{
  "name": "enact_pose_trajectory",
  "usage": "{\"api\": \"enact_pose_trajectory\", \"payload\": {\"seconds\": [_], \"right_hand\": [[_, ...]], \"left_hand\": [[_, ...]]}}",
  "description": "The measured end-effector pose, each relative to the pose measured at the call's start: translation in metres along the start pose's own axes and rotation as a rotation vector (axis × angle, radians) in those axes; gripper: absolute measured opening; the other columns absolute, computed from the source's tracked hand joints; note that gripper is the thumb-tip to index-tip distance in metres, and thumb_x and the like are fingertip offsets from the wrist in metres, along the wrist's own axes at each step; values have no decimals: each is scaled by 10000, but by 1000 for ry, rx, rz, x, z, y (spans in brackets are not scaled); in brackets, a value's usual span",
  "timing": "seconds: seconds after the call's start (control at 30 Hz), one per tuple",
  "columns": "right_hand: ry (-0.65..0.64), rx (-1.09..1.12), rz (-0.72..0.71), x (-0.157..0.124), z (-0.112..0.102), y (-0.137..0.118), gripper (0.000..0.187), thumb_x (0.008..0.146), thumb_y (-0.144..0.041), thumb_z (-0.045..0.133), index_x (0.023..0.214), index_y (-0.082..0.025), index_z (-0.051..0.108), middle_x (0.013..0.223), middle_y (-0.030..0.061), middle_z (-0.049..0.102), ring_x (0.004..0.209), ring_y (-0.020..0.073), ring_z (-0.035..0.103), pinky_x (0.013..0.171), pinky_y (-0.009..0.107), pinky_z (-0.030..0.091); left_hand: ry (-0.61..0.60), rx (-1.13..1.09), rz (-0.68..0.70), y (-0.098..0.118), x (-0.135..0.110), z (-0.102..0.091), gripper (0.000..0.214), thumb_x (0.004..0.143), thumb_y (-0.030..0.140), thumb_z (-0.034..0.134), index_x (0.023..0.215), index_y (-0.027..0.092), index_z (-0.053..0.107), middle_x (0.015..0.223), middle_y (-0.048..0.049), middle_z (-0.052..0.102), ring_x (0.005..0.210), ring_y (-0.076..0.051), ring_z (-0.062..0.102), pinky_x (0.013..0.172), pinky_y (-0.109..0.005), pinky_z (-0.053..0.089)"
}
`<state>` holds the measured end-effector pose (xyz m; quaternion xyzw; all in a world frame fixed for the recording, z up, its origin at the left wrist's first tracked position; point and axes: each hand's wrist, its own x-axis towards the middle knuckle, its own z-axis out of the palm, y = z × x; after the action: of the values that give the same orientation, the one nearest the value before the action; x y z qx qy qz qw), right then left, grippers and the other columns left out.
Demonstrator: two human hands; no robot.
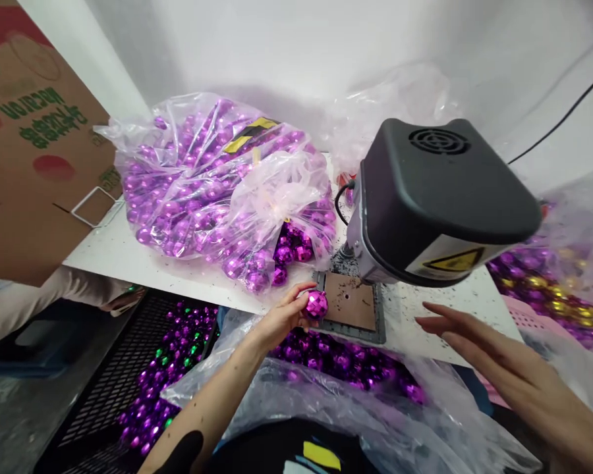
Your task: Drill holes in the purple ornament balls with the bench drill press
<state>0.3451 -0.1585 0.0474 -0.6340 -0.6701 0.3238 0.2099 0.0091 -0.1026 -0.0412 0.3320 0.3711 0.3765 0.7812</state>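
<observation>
My left hand (pixel 285 315) pinches a shiny purple faceted ball (pixel 316 305) at the left edge of a brown plate (pixel 352 304) set in a grey frame on the white table (pixel 128 260). My right hand (pixel 479 345) hovers open and flat, fingers stretched toward the plate from the right, holding nothing. A black machine head (pixel 439 197) with a yellow warning label hangs just above the plate.
A clear bag full of purple balls (pixel 212 191) lies on the table at the back left. More purple balls fill a bag (pixel 346 368) in front of me and a black crate (pixel 153 388) at lower left. A cardboard box (pixel 29 151) stands left; another bag (pixel 563 276) right.
</observation>
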Motion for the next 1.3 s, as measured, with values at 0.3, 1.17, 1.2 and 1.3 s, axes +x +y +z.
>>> {"api": "enact_pose_trajectory", "payload": {"seconds": [0.3,1.17,1.2,1.3], "right_hand": [[-105,131,24,-8,6,-6,593,896,-640,511,1346,-263,598,1148,88,729,1040,200,712,903,303,611],[700,365,-260,27,-27,-69,490,934,-511,550,1390,-333,553,1187,41,673,1040,171,685,868,318,594],[732,348,-290,39,-32,-80,494,942,-529,528,1400,-345,541,1224,30,645,1038,164,670,870,323,571],[676,185,-292,72,-42,-104,482,947,-618,438,1214,-280,655,931,0,603,851,116,602,789,299,476]], "left_hand": [[152,625,174,1,11,11,570,830,460,737,1320,235,553,1144,-43,659,989,-204,618,804,-305,477],[325,1382,629,-33,77,59,304,765,324,795,930,213,565,1015,-58,633,1064,-278,555,1070,-481,385],[325,1373,629,-32,77,59,308,764,322,794,941,211,567,1020,-60,635,1068,-280,555,1077,-489,381],[320,1341,619,-32,76,60,367,749,310,808,1025,215,585,1066,-64,645,1094,-287,558,1108,-514,362]]}}
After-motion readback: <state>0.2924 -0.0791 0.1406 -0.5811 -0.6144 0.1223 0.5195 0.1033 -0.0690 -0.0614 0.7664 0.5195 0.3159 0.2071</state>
